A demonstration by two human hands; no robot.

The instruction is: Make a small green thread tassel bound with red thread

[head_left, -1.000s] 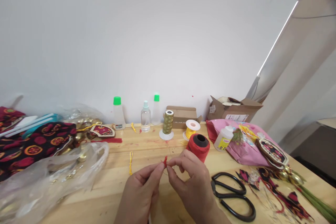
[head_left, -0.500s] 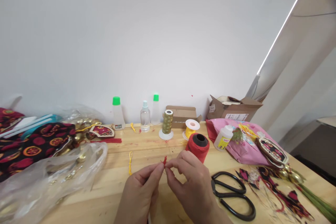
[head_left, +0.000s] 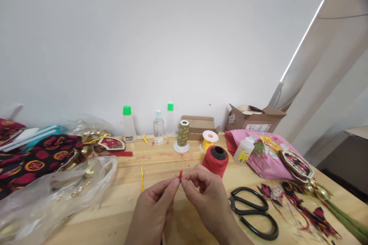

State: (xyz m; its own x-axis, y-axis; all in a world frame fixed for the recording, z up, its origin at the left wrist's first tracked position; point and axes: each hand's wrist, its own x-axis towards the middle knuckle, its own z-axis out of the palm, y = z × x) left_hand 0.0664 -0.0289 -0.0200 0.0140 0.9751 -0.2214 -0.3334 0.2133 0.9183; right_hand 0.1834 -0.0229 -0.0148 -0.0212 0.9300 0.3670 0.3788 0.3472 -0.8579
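Observation:
A small tuft of red thread [head_left: 180, 174] pokes up between the fingertips of both hands, above the wooden table. My left hand [head_left: 156, 208] pinches it from the left, thumb against forefinger. My right hand [head_left: 208, 199] is closed too, its thumb and forefinger meeting at a thin strand beside the tuft. The lower part of the red thread is hidden by the fingers. Right behind my right hand stands a big red thread spool [head_left: 217, 160]. Black-handled scissors [head_left: 254, 212] lie to the right of that hand. A yellow cord loop [head_left: 142, 178] rests beyond my left hand.
An olive thread spool [head_left: 183, 136], a yellow cord spool [head_left: 209, 141] and a clear bottle [head_left: 158, 128] stand along the wall. Fabric scraps [head_left: 310, 206] and a pink bag [head_left: 255, 160] lie right. A plastic bag [head_left: 86, 191] and patterned cloth [head_left: 37, 164] cover the left.
The fingers of my right hand have shifted slightly and curled closer at the red thread. My left hand keeps its pinch. The view has moved a little.

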